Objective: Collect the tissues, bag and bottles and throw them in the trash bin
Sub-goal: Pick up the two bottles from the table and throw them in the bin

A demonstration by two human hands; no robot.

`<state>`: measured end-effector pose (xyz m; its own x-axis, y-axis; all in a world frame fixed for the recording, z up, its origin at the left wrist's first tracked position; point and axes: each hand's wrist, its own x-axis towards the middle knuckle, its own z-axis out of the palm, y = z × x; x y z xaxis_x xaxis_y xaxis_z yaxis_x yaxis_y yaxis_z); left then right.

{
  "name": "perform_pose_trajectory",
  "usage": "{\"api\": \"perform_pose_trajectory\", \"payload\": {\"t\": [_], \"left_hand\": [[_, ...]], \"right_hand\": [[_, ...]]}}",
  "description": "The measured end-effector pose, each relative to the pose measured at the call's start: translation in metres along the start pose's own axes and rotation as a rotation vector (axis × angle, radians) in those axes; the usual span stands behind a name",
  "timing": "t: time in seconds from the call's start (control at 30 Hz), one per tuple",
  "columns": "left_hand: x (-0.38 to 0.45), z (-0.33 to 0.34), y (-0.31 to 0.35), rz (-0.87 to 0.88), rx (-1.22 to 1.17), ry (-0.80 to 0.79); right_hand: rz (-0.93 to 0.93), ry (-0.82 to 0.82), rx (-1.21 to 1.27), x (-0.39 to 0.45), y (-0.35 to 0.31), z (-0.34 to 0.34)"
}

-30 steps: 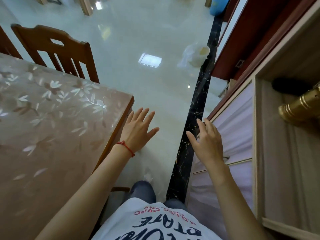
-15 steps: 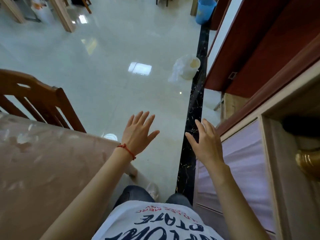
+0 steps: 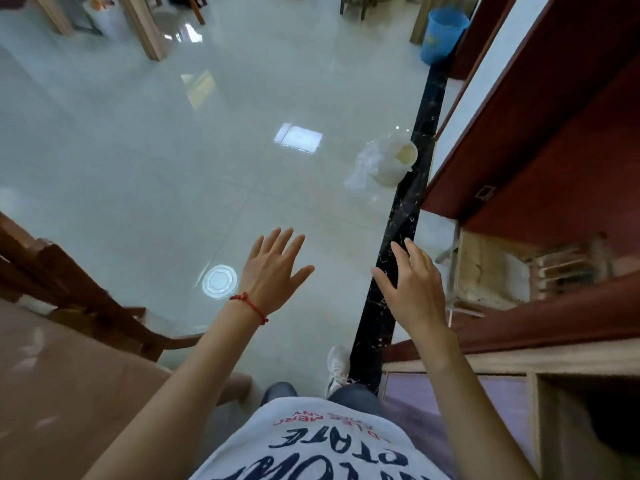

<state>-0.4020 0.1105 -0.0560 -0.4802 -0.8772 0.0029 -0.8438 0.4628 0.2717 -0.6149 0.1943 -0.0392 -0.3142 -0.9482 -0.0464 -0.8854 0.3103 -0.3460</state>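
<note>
My left hand (image 3: pixel 273 271), with a red string at the wrist, is held out over the pale tiled floor, fingers spread and empty. My right hand (image 3: pixel 414 289) is raised beside it over the black floor strip (image 3: pixel 408 216), fingers apart, holding nothing. A clear plastic bag with a whitish container (image 3: pixel 388 162) lies on the floor ahead, by the black strip. A round clear plastic lid (image 3: pixel 219 282) lies on the floor just left of my left hand. A blue bin (image 3: pixel 443 34) stands far ahead by the wall.
A brown table (image 3: pixel 62 393) and a wooden chair (image 3: pixel 79 299) are at my left. A dark red door (image 3: pixel 540 140) and a wooden cabinet (image 3: pixel 519 375) line the right. My white shoe (image 3: pixel 337 367) is on the floor below. Wooden furniture legs (image 3: pixel 145 29) stand far back.
I have moved forward past the table; the view tilted up, bringing the lid, the bag and the blue bin into fuller view. Both hands stay spread and empty.
</note>
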Motion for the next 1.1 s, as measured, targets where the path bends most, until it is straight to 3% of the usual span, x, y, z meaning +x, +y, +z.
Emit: {"api": "perform_pose_trajectory", "payload": {"t": [0.27, 0.53, 0.87, 1.1], "left_hand": [[0.069, -0.001, 0.007, -0.126, -0.007, 0.024], [0.131, -0.004, -0.029, -0.225, -0.021, 0.031], [0.220, -0.027, -0.116, -0.402, -0.057, 0.100], [0.241, -0.051, -0.178, -0.596, -0.031, 0.159]], "right_hand": [[-0.125, -0.037, -0.024, 0.101, 0.013, -0.016], [-0.221, -0.089, -0.030, 0.187, -0.007, -0.003], [-0.379, -0.135, -0.054, 0.333, -0.080, 0.014], [-0.597, -0.205, -0.042, 0.404, -0.159, 0.035]]}}
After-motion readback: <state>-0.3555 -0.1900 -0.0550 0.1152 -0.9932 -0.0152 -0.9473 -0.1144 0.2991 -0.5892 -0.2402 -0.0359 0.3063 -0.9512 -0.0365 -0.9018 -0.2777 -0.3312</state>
